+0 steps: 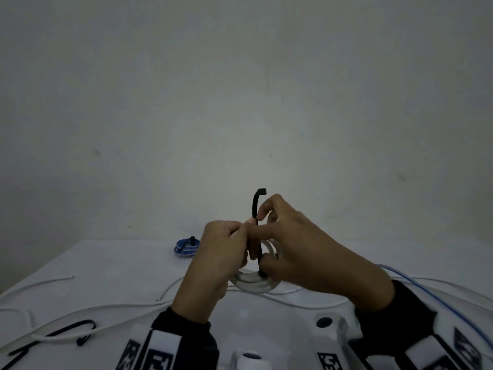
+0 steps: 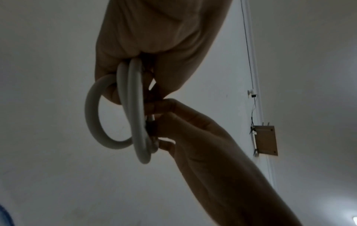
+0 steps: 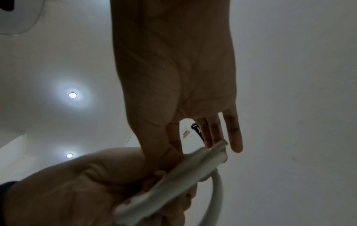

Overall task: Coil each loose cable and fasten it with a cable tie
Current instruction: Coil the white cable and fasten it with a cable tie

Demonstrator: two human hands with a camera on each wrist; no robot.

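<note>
Head view, frame centre | left hand fingers curled round white coiled cable, held above table | right hand pinches black cable tie standing upright across coil | blue tied coil behind, left.

We read this as a bare indoor room set up as a plain workspace, type unclear. White worktop against an unadorned pale wall. We see recessed ceiling lights, a thin wire running down the wall to a small mounted box, and a wall switch plate.
</note>
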